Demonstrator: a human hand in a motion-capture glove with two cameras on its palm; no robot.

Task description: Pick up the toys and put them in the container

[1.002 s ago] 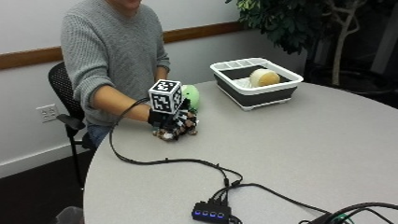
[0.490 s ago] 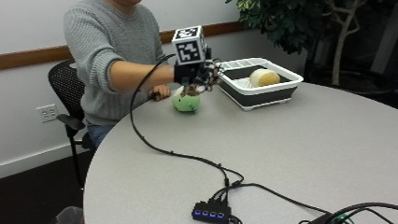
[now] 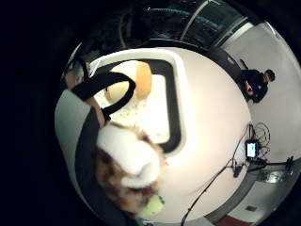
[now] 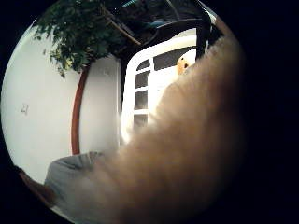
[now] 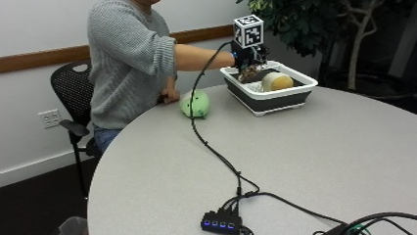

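My gloved right hand (image 5: 249,58) hangs over the near-left corner of the white container with dark walls (image 5: 287,95), gripping a brown and white furry toy (image 5: 251,74). That toy (image 3: 126,165) fills the little finger side palm view, and it blurs across the thumb side view as the furry toy (image 4: 187,154). Below it the container (image 3: 175,117) holds a cream and tan round toy (image 3: 141,80), seen from outside as the round toy (image 5: 276,81). A green plush toy (image 5: 195,104) lies on the table left of the container, by the person's bare hand (image 5: 171,95).
The round grey table (image 5: 312,161) carries a black cable (image 5: 208,142) running to a USB hub (image 5: 221,225) at the front edge. A leafy plant (image 5: 312,24) stands behind the container. A black chair (image 5: 72,98) is behind the person.
My hand lifted the furry toy off the table by the green plush and carried it right and up, over the container's corner. The green plush stayed put.
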